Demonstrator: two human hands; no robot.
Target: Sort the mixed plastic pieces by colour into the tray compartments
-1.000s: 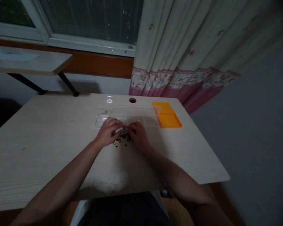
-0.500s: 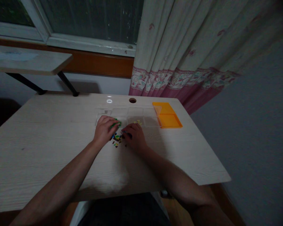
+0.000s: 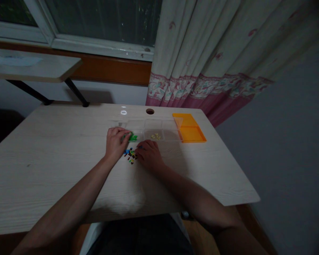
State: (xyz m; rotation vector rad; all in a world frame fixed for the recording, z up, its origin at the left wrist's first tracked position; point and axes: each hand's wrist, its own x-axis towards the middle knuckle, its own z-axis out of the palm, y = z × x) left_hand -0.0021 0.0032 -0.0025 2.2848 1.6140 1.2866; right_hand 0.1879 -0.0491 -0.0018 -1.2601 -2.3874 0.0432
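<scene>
A clear plastic box (image 3: 167, 136) with compartments stands toward the back of the desk. Green pieces (image 3: 133, 137) lie in one compartment, pale yellow pieces (image 3: 156, 136) in another. My left hand (image 3: 116, 141) is at the box's left part, beside the green pieces, with its fingers bent toward the thumb; what they pinch is too small to name. In front of the box lies a loose pile of small mixed pieces (image 3: 130, 153), blue, dark, yellow and green. My right hand (image 3: 150, 154) rests at the pile's right side, fingers curled down, their tips partly hidden.
An orange tray (image 3: 192, 134) lies against the box's right end. Behind the box is a round cable hole (image 3: 150, 111) in the desk (image 3: 55, 159). A raised shelf (image 3: 34, 69) on black legs stands at the back left, and a curtain (image 3: 191, 71) hangs behind.
My left hand has drawn slightly left and back, showing more of the green pieces. My right hand has shifted slightly left and uncovers the pale yellow pieces; its fingers are closer together.
</scene>
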